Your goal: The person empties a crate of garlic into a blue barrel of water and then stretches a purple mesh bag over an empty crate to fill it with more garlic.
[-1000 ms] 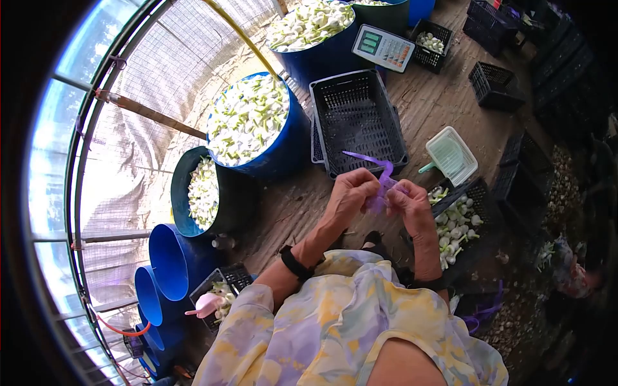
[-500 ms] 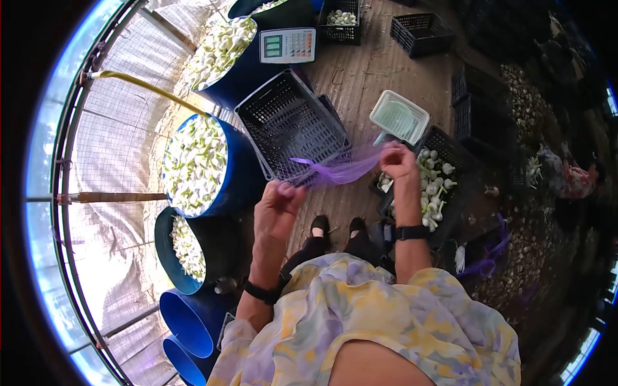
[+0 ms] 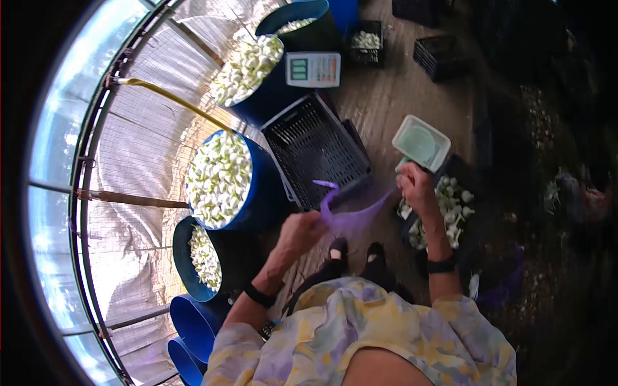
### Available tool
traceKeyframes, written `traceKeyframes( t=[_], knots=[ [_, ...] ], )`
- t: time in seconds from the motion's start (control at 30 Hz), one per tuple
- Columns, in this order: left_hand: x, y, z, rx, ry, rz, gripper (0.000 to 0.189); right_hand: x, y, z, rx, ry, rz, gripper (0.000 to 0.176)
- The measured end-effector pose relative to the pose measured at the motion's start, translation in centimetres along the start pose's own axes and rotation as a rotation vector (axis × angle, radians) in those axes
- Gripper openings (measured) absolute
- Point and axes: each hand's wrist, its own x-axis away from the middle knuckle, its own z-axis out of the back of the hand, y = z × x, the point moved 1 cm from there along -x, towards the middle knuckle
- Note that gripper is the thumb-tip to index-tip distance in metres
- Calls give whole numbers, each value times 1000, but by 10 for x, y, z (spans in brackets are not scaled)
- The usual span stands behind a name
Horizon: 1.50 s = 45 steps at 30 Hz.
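A purple mesh net [image 3: 353,220] stretches between my two hands, partly smeared by motion, with a tail curling upward near its left end. Closed on the left end of the net is my left hand [image 3: 301,237], just below the black crate [image 3: 315,141]. My right hand [image 3: 417,186] is closed on the net's right end, just below the pale green-white tray [image 3: 421,143]. White bulbs [image 3: 454,209] lie in a dark crate beside and behind my right wrist.
Blue barrels [image 3: 261,183] full of white bulbs stand along the left, by a mesh wall. A digital scale [image 3: 313,69] sits above the black crate. Smaller dark crates [image 3: 438,58] are at the top. Purple netting [image 3: 505,283] lies at lower right.
The view has shifted, so the surroundings sit lower and further right. My left hand has turned knuckles up and moved right, and the net between my hands now sags lower.
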Motion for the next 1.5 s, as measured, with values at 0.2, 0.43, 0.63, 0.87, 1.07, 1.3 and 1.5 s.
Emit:
traceKeyframes(
  t=[0.2, 0.43, 0.63, 0.87, 1.07, 1.3, 1.5],
  knots=[
    [-38, -32, 13, 5, 529, -7, 13, 29, -10, -11, 483, -329, 376, 18],
    [-12, -60, -30, 61, 600, 216, 51, 56, -26, -77, -49, -185, -24, 5],
    [27, 9, -41, 720, 184, 203, 38, 53, -49, -144, 34, -263, 331, 7],
    [32, -65, -40, 1326, 392, 601, 7, 48, -20, -134, -659, -249, -282, 7],
    [43, -78, -75, 1740, 263, 904, 4, 32, 38, -101, -1600, -49, -906, 17],
    [35, -102, -62, 2112, 661, 634, 3, 18, 110, 1, -1678, 346, -705, 31],
    [44, -118, -36, 1968, 592, 730, 11, 29, 74, -7, -937, 301, -640, 21]
  ],
)
